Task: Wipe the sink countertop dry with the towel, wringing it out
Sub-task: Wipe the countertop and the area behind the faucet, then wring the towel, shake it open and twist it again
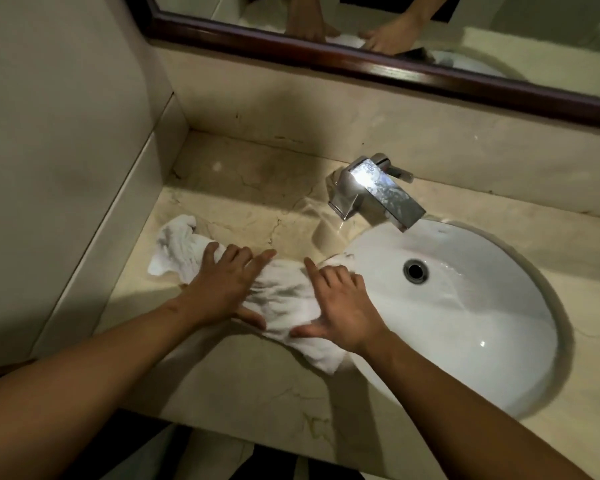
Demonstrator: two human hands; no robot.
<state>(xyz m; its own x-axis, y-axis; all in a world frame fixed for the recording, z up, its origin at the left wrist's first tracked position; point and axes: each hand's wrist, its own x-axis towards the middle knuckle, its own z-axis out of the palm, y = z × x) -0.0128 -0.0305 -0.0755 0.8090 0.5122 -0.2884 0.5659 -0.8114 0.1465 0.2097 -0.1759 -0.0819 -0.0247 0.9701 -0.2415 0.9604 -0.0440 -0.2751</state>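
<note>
Lying crumpled on the countertop (222, 386) left of the sink (471, 306), a white towel (284, 299) is pressed flat by the left hand (222, 289), fingers spread. The right hand (343, 306) bunches its right end. Soft, limp and probably sodden, it is best gathered at both ends for wringing.

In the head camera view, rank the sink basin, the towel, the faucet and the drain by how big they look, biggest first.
1. sink basin
2. towel, partly hidden under both hands
3. faucet
4. drain
</note>
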